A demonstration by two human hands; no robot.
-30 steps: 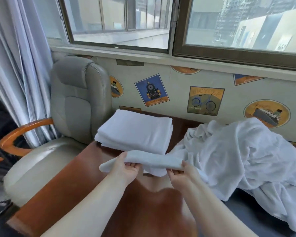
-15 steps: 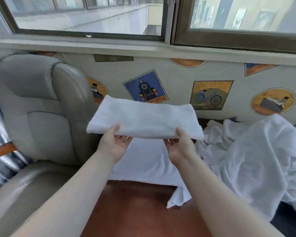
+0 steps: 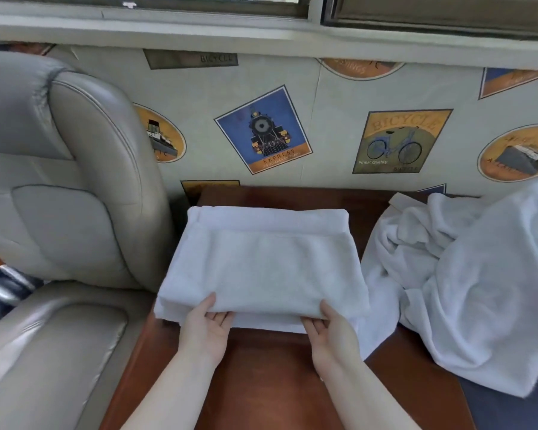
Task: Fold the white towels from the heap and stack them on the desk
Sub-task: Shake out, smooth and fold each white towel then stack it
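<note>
A folded white towel lies on top of the stack of folded towels on the brown desk. My left hand holds its near left edge, thumb on top and fingers underneath. At the near right edge my right hand grips it the same way. The heap of unfolded white towels lies crumpled to the right of the stack, touching it.
A grey leather chair stands close against the desk's left side. Behind the desk is a wall with train, bicycle and ship pictures, under a window sill. A dark blue surface shows at the lower right.
Both hands have carried the folded towel forward and down from mid-air onto the stack. The camera has moved closer and now looks down more steeply.
</note>
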